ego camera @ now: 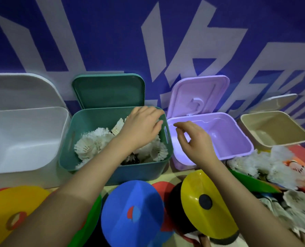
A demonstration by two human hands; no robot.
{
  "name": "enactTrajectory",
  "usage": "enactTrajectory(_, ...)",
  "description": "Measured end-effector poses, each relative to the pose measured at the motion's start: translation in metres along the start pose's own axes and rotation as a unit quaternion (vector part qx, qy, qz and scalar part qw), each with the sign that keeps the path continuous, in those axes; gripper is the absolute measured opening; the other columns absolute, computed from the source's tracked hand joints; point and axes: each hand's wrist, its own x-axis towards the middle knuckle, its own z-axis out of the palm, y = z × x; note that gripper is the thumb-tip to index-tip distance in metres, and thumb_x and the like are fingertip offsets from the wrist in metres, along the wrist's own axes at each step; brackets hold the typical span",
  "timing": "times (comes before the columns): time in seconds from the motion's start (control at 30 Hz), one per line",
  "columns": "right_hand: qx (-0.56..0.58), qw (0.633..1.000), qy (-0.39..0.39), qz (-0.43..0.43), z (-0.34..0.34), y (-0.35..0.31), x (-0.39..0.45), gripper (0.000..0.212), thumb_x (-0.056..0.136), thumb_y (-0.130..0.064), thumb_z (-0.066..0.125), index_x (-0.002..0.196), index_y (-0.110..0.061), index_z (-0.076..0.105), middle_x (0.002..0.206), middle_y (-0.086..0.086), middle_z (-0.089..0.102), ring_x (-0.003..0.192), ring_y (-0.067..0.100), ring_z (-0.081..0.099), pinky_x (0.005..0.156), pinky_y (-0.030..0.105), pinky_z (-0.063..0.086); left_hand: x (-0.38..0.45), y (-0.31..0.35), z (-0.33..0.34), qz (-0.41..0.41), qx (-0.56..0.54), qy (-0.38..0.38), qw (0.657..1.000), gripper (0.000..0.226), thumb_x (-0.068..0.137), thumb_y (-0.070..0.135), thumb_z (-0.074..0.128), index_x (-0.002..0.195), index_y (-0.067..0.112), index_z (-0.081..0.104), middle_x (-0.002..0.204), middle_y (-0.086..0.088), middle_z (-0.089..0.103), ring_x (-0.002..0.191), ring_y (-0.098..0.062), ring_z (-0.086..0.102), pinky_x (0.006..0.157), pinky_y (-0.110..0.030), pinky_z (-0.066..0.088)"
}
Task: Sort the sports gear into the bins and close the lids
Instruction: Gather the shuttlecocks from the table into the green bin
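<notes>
Four open bins stand in a row against the wall: a white bin [23, 122], a green bin [68, 148], a purple bin [233, 139] and a beige bin [290, 132]. The green bin holds several white shuttlecocks [93, 141]. My left hand [141, 127] hovers palm down over the green bin's right side, fingers relaxed and holding nothing. My right hand [192, 138] hangs over the purple bin's left rim, fingers loosely curled, with nothing visible in them. More shuttlecocks [265, 163] lie piled in front of the beige bin at the right.
Flat disc cones lie in the foreground: yellow [11, 205] at left, blue [130, 207] in the middle, and a tilted yellow one [203, 202] to the right. All four lids lean back against the blue wall, the green lid [109, 90] and purple lid [198, 95] among them.
</notes>
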Motion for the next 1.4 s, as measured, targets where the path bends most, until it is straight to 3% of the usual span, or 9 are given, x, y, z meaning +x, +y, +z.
enactTrajectory(0.27, -0.001, 0.999, -0.029, 0.037, -0.089, 0.097, -0.068, 0.026, 0.089, -0.024, 0.048, 0.1, -0.01, 0.068, 0.093, 0.005, 0.068, 0.082, 0.027, 0.063, 0.067, 0.04, 0.052, 0.013, 0.111, 0.046, -0.015, -0.038, -0.076, 0.996, 0.048, 0.085, 0.038, 0.032, 0.104, 0.011, 0.066, 0.101, -0.008, 0.067, 0.092, -0.029, 0.062, 0.081, -0.035, 0.035)
enactTrajectory(0.43, -0.007, 0.998, -0.038, 0.051, -0.143, 0.166, -0.095, 0.029, 0.087, -0.026, 0.047, 0.097, -0.01, 0.069, 0.089, 0.004, 0.068, 0.079, 0.021, 0.061, 0.07, 0.028, 0.046, 0.032, 0.189, 0.092, -0.039, -0.067, -0.098, 0.992, 0.062, 0.08, 0.045, 0.022, 0.109, 0.012, 0.065, 0.106, -0.007, 0.066, 0.099, -0.03, 0.058, 0.087, -0.037, 0.035)
enactTrajectory(0.5, -0.04, 0.996, -0.059, 0.047, -0.162, 0.193, -0.106, 0.032, 0.086, -0.03, 0.047, 0.099, -0.01, 0.068, 0.089, 0.005, 0.067, 0.08, 0.026, 0.06, 0.071, 0.036, 0.047, 0.038, 0.217, 0.111, -0.048, -0.078, -0.106, 0.99, 0.063, 0.079, 0.046, 0.021, 0.109, 0.013, 0.065, 0.106, -0.008, 0.065, 0.099, -0.03, 0.056, 0.086, -0.037, 0.034)
enactTrajectory(0.7, -0.168, 0.963, -0.192, 0.09, -0.195, 0.263, -0.137, 0.04, 0.083, -0.023, 0.066, 0.122, -0.013, 0.059, 0.119, 0.009, 0.06, 0.112, 0.035, 0.051, 0.09, 0.042, 0.031, 0.041, 0.27, 0.17, -0.1, -0.049, -0.151, 0.982, 0.036, 0.094, 0.029, 0.047, 0.128, 0.017, 0.052, 0.125, -0.003, 0.053, 0.116, -0.026, 0.044, 0.092, -0.034, 0.027)
enactTrajectory(0.83, -0.164, 0.96, -0.205, 0.103, -0.195, 0.284, -0.146, 0.022, 0.087, -0.018, 0.061, 0.109, -0.018, 0.064, 0.105, 0.001, 0.065, 0.106, 0.027, 0.056, 0.085, 0.037, 0.022, 0.047, 0.284, 0.191, -0.114, -0.02, -0.178, 0.977, 0.048, 0.095, 0.042, 0.046, 0.138, 0.022, 0.04, 0.135, 0.001, 0.046, 0.124, -0.022, 0.039, 0.098, -0.034, 0.024)
enactTrajectory(0.9, -0.164, 0.96, -0.204, 0.099, -0.191, 0.289, -0.146, 0.024, 0.084, -0.017, 0.063, 0.108, -0.017, 0.065, 0.105, 0.002, 0.065, 0.104, 0.028, 0.056, 0.084, 0.038, 0.023, 0.053, 0.287, 0.196, -0.133, -0.006, -0.169, 0.977, 0.047, 0.095, 0.041, 0.045, 0.137, 0.021, 0.04, 0.13, 0.0, 0.051, 0.121, -0.022, 0.043, 0.096, -0.033, 0.023)
enactTrajectory(1.03, -0.206, 0.946, -0.236, 0.084, -0.185, 0.296, -0.145, 0.047, 0.085, -0.028, 0.062, 0.131, -0.023, 0.051, 0.127, 0.004, 0.051, 0.116, 0.031, 0.042, 0.089, 0.04, 0.023, 0.062, 0.289, 0.204, -0.176, -0.018, -0.131, 0.976, 0.036, 0.095, 0.027, 0.048, 0.129, 0.016, 0.048, 0.113, -0.003, 0.061, 0.108, -0.024, 0.053, 0.092, -0.034, 0.029)
enactTrajectory(1.23, -0.166, 0.973, -0.159, 0.023, -0.177, 0.297, -0.149, 0.012, 0.072, -0.019, 0.077, 0.079, -0.021, 0.067, 0.088, 0.0, 0.061, 0.086, 0.033, 0.053, 0.078, 0.035, 0.018, 0.06, 0.291, 0.206, -0.175, -0.039, -0.039, 0.983, 0.013, 0.089, 0.016, 0.058, 0.089, 0.013, 0.071, 0.087, -0.004, 0.066, 0.085, -0.027, 0.058, 0.079, -0.032, 0.031)
enactTrajectory(1.4, -0.06, 0.994, -0.09, -0.019, -0.181, 0.279, -0.138, 0.011, 0.082, -0.031, 0.056, 0.077, -0.025, 0.063, 0.089, -0.011, 0.06, 0.091, 0.016, 0.043, 0.08, 0.032, 0.017, 0.052, 0.285, 0.181, -0.144, -0.039, 0.058, 0.987, 0.012, 0.082, 0.018, 0.06, 0.077, 0.014, 0.07, 0.075, -0.001, 0.063, 0.072, -0.028, 0.058, 0.072, -0.029, 0.028)
